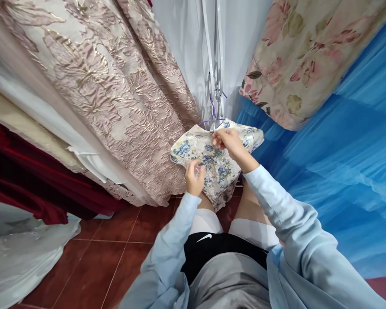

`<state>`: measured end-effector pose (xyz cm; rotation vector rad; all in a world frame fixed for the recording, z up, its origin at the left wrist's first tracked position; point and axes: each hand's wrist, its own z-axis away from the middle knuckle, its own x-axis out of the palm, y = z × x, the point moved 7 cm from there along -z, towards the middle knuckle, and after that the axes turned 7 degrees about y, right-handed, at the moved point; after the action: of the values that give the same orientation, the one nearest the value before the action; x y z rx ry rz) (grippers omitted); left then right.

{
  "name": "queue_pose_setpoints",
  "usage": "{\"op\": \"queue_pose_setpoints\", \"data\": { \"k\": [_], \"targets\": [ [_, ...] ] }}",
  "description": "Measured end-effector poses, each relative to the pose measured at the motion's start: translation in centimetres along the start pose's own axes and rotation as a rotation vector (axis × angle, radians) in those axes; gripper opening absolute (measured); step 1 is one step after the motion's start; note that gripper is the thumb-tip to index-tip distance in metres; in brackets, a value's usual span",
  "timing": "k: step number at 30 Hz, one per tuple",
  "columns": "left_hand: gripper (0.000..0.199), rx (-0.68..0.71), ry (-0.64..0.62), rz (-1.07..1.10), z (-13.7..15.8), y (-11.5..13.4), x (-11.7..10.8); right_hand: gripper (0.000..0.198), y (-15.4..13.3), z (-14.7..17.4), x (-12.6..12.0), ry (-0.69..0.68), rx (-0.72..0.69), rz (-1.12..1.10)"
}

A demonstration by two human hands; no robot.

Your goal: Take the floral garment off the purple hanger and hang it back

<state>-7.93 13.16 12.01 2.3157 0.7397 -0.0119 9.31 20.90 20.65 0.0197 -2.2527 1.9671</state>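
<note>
A small white garment (223, 171) with blue and yellow flowers hangs in front of me on a thin purple hanger (212, 105). My right hand (230, 141) is at the front of its neckline, with the fingertips pinched together on the fabric edge. Lower down and to the left, my left hand (194, 178) is held before the garment's side. Its fingers are loosely bent, with a gap between thumb and forefinger, and nothing shows in them. The hanger's hook meets white metal bars (220, 51) above.
Pink brocade cloth (122, 107) with gold threads hangs to the left, beside dark red fabric (16, 171). To the right are a cream floral cloth (289, 73) and blue tulle (347, 171). Reddish floor tiles (116, 253) lie below. White fabric (180, 25) covers the back.
</note>
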Motion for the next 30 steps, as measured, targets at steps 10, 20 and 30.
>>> {"op": "queue_pose_setpoints", "data": {
  "k": [10,20,30],
  "targets": [
    [0.036,0.439,-0.303,-0.15,-12.7,6.1,5.3,0.022,1.4,-0.1,-0.7,0.059,-0.309,0.272],
    [0.043,0.064,-0.103,-0.133,-20.3,-3.8,-4.9,0.016,11.8,5.6,-0.6,0.038,-0.157,0.497],
    [0.062,-0.384,-0.128,0.008,-2.0,-11.8,-3.2,0.011,15.2,7.9,-0.3,-0.192,-0.005,0.829]
  ]
}}
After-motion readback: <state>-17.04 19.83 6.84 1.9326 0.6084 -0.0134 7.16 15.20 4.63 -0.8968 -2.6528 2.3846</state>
